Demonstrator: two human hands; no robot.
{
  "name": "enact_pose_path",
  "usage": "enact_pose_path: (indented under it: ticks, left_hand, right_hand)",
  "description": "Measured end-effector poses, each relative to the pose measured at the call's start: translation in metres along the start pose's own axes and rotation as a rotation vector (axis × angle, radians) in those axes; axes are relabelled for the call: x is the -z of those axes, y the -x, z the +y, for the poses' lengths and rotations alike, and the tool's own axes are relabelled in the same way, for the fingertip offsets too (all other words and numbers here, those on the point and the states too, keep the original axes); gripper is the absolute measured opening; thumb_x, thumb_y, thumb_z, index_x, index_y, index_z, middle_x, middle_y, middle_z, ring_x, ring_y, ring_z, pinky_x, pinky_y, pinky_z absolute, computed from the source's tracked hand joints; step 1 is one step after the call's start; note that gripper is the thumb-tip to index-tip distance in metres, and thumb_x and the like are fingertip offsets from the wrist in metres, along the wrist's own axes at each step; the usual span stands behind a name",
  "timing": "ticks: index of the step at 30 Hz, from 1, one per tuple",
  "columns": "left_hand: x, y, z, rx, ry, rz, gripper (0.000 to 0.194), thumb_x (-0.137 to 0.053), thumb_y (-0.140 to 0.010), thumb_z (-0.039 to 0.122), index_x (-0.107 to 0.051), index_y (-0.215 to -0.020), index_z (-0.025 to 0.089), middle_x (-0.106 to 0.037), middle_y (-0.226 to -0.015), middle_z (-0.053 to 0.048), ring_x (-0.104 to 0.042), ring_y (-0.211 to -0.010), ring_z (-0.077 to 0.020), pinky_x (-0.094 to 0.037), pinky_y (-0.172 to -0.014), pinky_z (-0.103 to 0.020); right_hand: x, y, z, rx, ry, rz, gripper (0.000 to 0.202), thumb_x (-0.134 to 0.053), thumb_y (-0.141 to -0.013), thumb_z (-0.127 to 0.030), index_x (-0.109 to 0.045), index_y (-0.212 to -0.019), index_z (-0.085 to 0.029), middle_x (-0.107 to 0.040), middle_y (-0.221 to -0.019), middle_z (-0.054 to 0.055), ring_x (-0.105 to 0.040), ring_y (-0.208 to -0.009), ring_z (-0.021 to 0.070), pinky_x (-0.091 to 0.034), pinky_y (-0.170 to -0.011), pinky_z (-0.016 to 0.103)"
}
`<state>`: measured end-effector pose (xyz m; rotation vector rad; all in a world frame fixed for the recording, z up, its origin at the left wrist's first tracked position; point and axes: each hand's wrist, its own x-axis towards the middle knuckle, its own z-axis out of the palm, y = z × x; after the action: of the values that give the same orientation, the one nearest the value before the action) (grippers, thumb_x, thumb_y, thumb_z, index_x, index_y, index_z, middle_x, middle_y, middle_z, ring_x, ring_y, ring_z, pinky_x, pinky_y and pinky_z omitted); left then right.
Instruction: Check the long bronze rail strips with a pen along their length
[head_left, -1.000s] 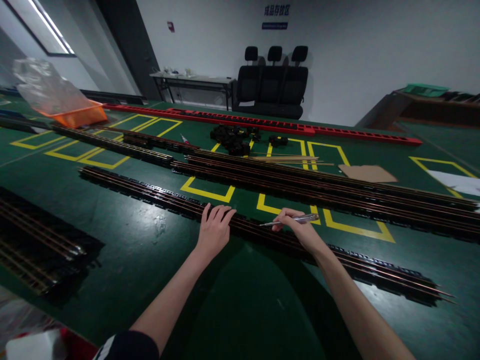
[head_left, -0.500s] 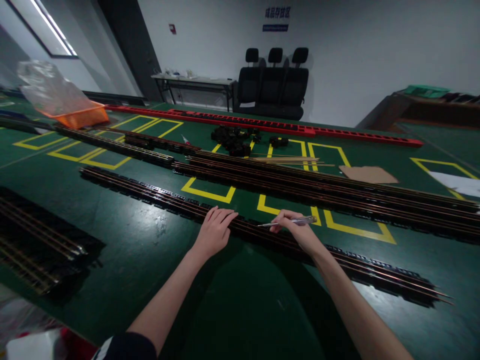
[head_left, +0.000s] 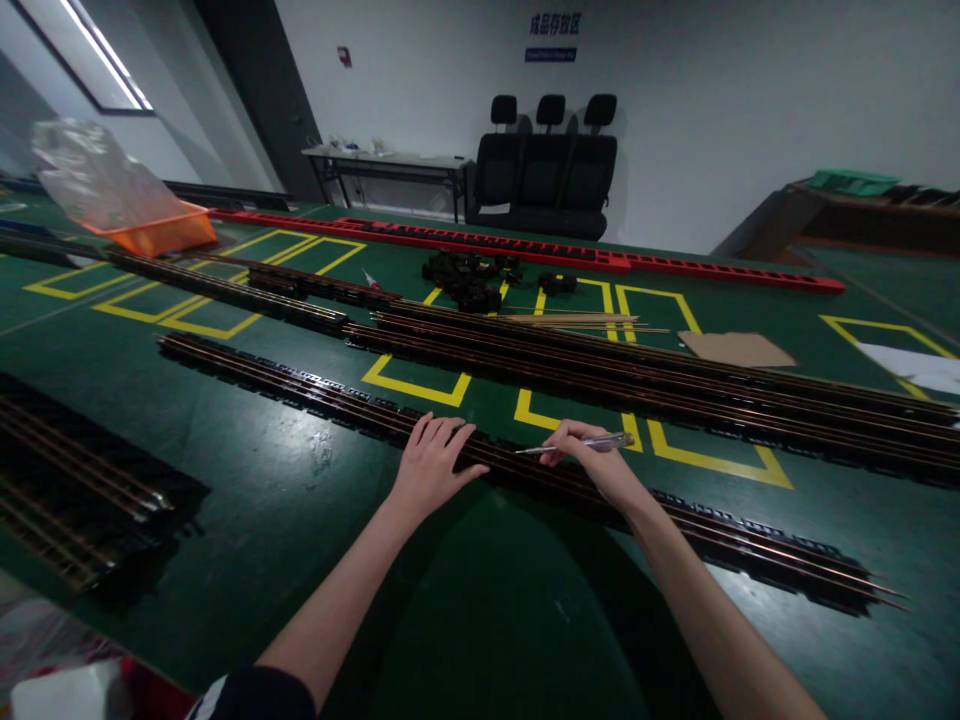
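A long black strip with copper-coloured rods point(head_left: 315, 390) runs slantwise across the green table in front of me. My left hand point(head_left: 435, 460) lies on the strip near its middle, fingers spread and thumb stretched to the right. Just to its right, my right hand point(head_left: 581, 450) is closed around a slim screwdriver point(head_left: 604, 441) with a clear handle end. Its thin shaft points left, and the tip is over the strip; whether it touches cannot be made out. Bare rod ends stick out past the strip's right end.
More rodded black strips point(head_left: 637, 380) lie behind, and others point(head_left: 67, 480) at the left. Beyond them are black parts point(head_left: 465, 280), thin sticks point(head_left: 577, 320), a cardboard piece point(head_left: 735, 348), a red slotted rail point(head_left: 480, 240) and an orange basket point(head_left: 165, 232) holding a plastic bag.
My left hand has spread its fingers, and its thumb now reaches out to the right. My right hand and the screwdriver have stayed almost still.
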<state>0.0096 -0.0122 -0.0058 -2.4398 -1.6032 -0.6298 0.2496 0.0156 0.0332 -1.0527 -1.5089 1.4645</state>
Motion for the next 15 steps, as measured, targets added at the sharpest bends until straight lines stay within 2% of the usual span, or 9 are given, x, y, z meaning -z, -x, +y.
enact_pose_path:
  ticks: [15]
  left_hand:
    - [0.0002,-0.0014,0.0075,0.001,-0.017,0.029,0.034,-0.051,-0.084,0.032,-0.059,-0.114,0.018,-0.063,-0.114,-0.008,-0.055,-0.109,-0.0247,-0.028,-0.108,-0.049]
  right_hand:
    - [-0.0015,0.0015,-0.0082,-0.016,0.078,0.010,0.018,-0.057,-0.077,-0.030,-0.059,-0.063,-0.018,-0.066,-0.064,0.002,-0.061,-0.065,0.0156,-0.046,-0.068,0.031]
